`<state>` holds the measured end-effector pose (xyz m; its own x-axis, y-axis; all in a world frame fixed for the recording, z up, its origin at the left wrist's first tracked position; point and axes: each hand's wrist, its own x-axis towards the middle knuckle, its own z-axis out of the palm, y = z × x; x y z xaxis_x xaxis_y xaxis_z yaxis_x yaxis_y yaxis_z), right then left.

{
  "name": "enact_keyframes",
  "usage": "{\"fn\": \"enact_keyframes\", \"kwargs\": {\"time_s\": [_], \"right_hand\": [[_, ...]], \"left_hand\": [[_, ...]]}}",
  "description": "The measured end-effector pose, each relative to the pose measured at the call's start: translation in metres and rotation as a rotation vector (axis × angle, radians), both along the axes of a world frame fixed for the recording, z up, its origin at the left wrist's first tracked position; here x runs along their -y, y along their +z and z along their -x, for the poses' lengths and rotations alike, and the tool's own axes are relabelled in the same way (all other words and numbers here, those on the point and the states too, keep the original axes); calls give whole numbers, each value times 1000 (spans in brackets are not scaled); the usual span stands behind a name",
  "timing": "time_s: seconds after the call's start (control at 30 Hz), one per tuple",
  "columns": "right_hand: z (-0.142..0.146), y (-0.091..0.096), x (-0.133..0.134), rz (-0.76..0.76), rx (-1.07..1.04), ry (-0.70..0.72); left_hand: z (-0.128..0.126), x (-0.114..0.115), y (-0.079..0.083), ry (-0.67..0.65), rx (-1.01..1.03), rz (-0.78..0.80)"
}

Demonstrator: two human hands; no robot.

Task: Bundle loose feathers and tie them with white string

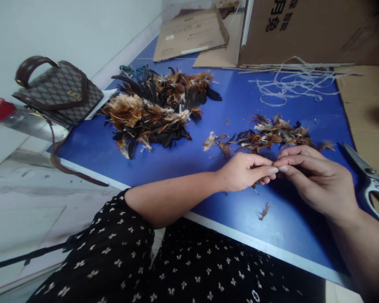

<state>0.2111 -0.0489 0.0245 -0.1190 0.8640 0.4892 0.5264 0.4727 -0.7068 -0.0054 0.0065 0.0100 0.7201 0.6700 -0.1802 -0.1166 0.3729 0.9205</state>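
My left hand (pixel 244 171) and my right hand (pixel 318 179) meet fingertip to fingertip above the table's front part. Thumb and fingers are pinched together on both, and whatever lies between them is too small or too covered to make out. Dark feather tips (pixel 255 188) show just below my left hand; whether they are held or lie on the table I cannot tell. Right behind the hands spreads a loose pile of brown and black feathers (pixel 271 134). One small feather (pixel 264 211) lies nearer the front edge.
A bigger heap of feather bunches (pixel 151 120) covers the blue table (pixel 221 223) at left. Scissors (pixel 368 176) lie open-bladed at right. White string (pixel 297 86) is tangled farther back, before a cardboard box (pixel 312 33). A handbag (pixel 63 90) and a bottle (pixel 34 122) stand far left.
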Motion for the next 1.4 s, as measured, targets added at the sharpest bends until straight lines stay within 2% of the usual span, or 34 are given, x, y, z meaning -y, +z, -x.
{"fn": "enact_keyframes", "kwargs": {"time_s": [0.07,0.13,0.27,0.43,0.6,0.67,0.77,0.83,0.9,1.0,1.13,1.27,1.4], "right_hand": [[4,0,2,-22,-6,-11],[8,1,4,-47,-44,-46],[12,2,8,-66,-75,-94],[12,-1,7,-52,-41,-4],[11,-2,7,-12,-47,67],[10,2,7,-39,-22,52],[6,7,8,-73,40,0],[4,7,7,-53,69,53],[3,3,4,-10,95,176],[6,-7,0,36,166,343],[12,-14,-1,74,300,376],[16,-8,1,129,238,287],[14,-3,3,212,-30,30]], "left_hand": [[3,0,3,2,-15,-72],[4,-1,5,21,-10,-77],[4,-2,5,73,16,54],[3,-1,9,77,58,166],[4,-2,10,81,95,116],[4,-4,12,183,120,71],[5,-12,18,499,154,-2],[6,-18,21,672,159,-25],[6,-22,21,739,160,-29],[5,-21,16,712,192,-57],[2,-16,9,651,228,-86],[2,-14,7,597,199,-73],[1,-10,-3,506,164,-121]]}}
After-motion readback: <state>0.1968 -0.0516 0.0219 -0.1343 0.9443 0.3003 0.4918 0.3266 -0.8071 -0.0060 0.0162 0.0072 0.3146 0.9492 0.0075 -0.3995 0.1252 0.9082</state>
